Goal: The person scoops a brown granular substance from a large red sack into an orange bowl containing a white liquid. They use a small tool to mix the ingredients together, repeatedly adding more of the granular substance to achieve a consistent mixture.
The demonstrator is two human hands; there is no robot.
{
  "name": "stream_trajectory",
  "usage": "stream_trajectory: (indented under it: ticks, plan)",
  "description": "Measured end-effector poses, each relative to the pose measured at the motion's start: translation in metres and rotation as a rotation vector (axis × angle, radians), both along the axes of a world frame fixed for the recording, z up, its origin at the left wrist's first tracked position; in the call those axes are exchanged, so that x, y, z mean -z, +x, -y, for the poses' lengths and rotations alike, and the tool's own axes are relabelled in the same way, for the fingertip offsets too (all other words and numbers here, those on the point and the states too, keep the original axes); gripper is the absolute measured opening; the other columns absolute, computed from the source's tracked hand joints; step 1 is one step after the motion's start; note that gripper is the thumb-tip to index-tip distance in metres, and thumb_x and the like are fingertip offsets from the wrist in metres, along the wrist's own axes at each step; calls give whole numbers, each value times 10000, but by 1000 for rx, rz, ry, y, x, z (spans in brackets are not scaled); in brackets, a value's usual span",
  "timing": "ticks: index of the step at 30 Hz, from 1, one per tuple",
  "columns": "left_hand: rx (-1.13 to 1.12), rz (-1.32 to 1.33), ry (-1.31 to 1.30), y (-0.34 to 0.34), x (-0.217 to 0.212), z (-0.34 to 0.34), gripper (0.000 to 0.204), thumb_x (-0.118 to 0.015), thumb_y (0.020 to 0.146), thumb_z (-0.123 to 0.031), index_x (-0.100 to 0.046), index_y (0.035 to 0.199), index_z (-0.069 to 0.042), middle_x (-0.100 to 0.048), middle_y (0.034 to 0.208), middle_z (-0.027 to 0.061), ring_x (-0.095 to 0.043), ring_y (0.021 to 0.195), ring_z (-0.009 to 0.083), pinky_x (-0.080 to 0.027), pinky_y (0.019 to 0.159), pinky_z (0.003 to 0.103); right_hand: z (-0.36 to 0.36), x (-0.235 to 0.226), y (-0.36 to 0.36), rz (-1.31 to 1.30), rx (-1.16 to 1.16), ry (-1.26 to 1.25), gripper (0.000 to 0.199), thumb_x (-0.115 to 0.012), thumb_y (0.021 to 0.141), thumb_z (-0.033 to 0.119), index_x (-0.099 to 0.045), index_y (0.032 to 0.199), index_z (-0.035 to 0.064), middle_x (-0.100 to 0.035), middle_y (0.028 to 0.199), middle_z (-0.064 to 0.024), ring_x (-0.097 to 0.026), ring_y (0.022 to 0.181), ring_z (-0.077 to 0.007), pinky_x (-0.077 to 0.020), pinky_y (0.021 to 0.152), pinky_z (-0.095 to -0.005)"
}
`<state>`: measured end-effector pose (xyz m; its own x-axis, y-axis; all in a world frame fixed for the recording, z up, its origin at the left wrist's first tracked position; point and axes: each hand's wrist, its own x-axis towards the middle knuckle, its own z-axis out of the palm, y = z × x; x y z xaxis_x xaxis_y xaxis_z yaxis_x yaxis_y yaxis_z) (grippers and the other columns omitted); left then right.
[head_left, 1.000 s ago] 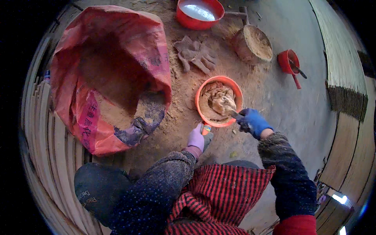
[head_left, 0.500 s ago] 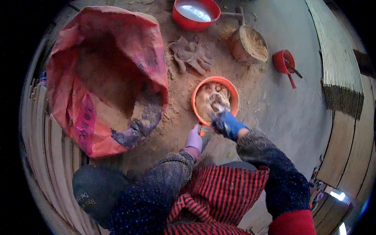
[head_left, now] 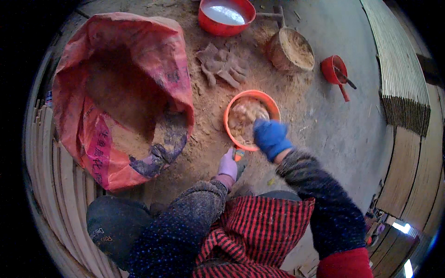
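An orange plastic dipper (head_left: pixel 226 121) sits low over the dusty floor, tilted slightly, with a lumpy tan, wet-looking mix (head_left: pixel 245 114) inside. My left hand (head_left: pixel 227 167), in a lilac glove, is wrapped round the dipper's short handle (head_left: pixel 238 154). Over the near right side of the rim, my right hand (head_left: pixel 272 138), in a blue glove, is closed and smeared by motion. Whatever its fingers grip is hidden behind the glove and by the blur.
At left stands a large open red sack (head_left: pixel 169 51) holding brown powder. Dirty gloves (head_left: pixel 223 66) lie beyond the dipper. Farther back are a red basin (head_left: pixel 208 27) of whitish liquid, a powder-filled pan (head_left: pixel 277 55) and a small red dipper (head_left: pixel 328 69). Corrugated sheets (head_left: pixel 398 60) are stacked right.
My right hand has moved slightly right and turned over the dipper's rim, and the mix has shifted. My left hand keeps its hold on the handle. The whole view has shifted a little.
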<state>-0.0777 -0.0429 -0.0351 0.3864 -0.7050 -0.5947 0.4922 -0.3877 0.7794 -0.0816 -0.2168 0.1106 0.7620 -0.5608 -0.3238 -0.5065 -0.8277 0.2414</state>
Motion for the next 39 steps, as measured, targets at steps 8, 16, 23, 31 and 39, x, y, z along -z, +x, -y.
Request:
stream_trajectory:
  ticks: [8, 16, 23, 31, 39]
  plan:
    - [16, -48, 6, 20, -38, -2, 352, -691, 812, -68, -560, 1139, -45, -616, 778, 35, -543, 563, 125, -429, 460, 276, 51, -61, -19, -146, -198, 40, 127, -602, 762, 176, -610, 883, 136, -675, 744, -88, -672, 638, -283, -482, 507, -426]
    - [90, 94, 37, 20, -37, 1, 400, -699, 804, -75, -551, 1174, -51, -620, 764, 19, -529, 544, 114, -419, 447, 278, -2, -7, -5, -93, -88, 21, 87, -586, 779, 131, -604, 863, 120, -647, 646, -69, -639, 534, -275, -442, 440, -443]
    - [30, -130, 27, 27, -41, -2, 415, -687, 817, -66, -532, 1202, -55, -650, 761, 50, -539, 510, 126, -416, 420, 283, 56, -67, 7, 70, -392, -82, 155, -604, 815, 231, -629, 957, 174, -650, 756, -70, -653, 705, -273, -481, 543, -448]
    - [74, -175, 115, 32, -57, 3, 439, -733, 760, -105, -563, 1147, 14, -646, 878, 87, -570, 751, 146, -489, 685, 323, 93, -12, 26, 21, -207, -59, 182, -578, 846, 312, -659, 885, 154, -672, 818, -97, -667, 740, -302, -519, 617, -439]
    - [45, 44, -10, 19, -32, 3, 487, -749, 762, -83, -541, 1199, -33, -609, 774, 15, -519, 545, 104, -426, 453, 284, 52, -11, -51, -84, 219, 317, 243, -559, 825, 236, -681, 875, 33, -677, 888, -220, -663, 816, -376, -523, 739, -483]
